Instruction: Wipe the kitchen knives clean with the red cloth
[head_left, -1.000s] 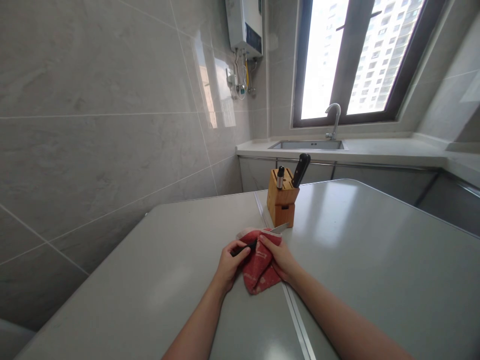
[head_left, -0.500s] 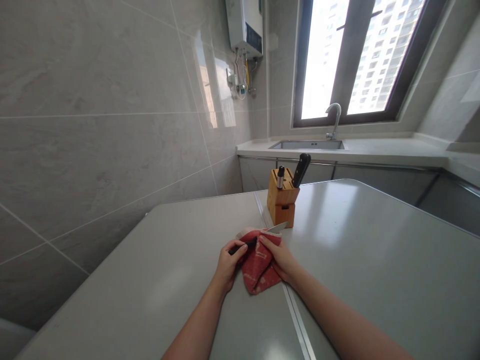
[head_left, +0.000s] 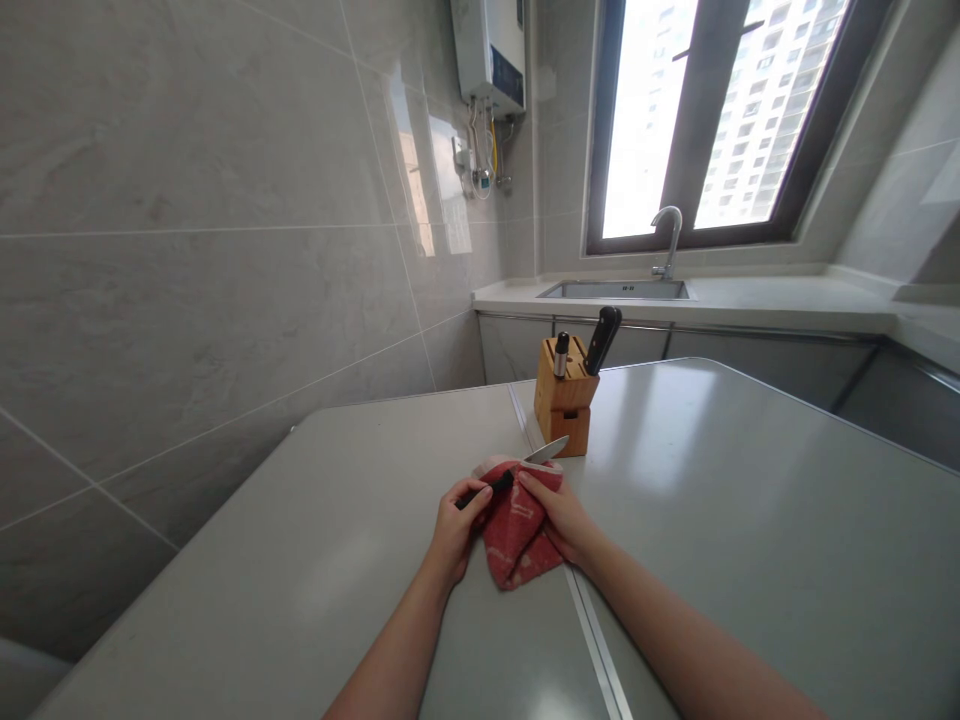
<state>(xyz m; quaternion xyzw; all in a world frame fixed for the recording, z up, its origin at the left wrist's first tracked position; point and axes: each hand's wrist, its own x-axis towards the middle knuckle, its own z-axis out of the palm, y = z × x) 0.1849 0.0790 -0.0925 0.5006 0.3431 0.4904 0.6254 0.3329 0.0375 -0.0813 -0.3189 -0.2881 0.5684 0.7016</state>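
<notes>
Fingers of the left hand (head_left: 454, 535) curl closed around the black handle of a kitchen knife (head_left: 487, 488), with the fingertips on the handle's near side. Fingers of the right hand (head_left: 561, 517) lie pressed together over a folded red dish towel (head_left: 517, 535) with a pale pattern, clamping the fold against the blade. The thumb of this hand cannot be made out.

Knife lies roughly level, just above the surface, running from the left hand toward the far right. Its blade enters the fold of the towel, and the tip section emerges bare on the far side, pointing toward a bamboo knife block (head_left: 562, 405). Tip and block are near each other but apart.

Towel rests on a pale grey surface (head_left: 750, 520), its lower edge near a metal seam strip (head_left: 592, 640) set into the surface. Knife block stands upright at the far side of the hands and holds a large black-handled knife (head_left: 602, 340) and a smaller handle with a metal cap (head_left: 560, 355).

Farther off: a stainless steel sink (head_left: 615, 290) with a curved faucet (head_left: 667, 240), set under a window (head_left: 712, 120). Grey wall tiles (head_left: 187, 300) run along the left, with a wall-mounted water heater (head_left: 487, 55) high at far left of the window.
</notes>
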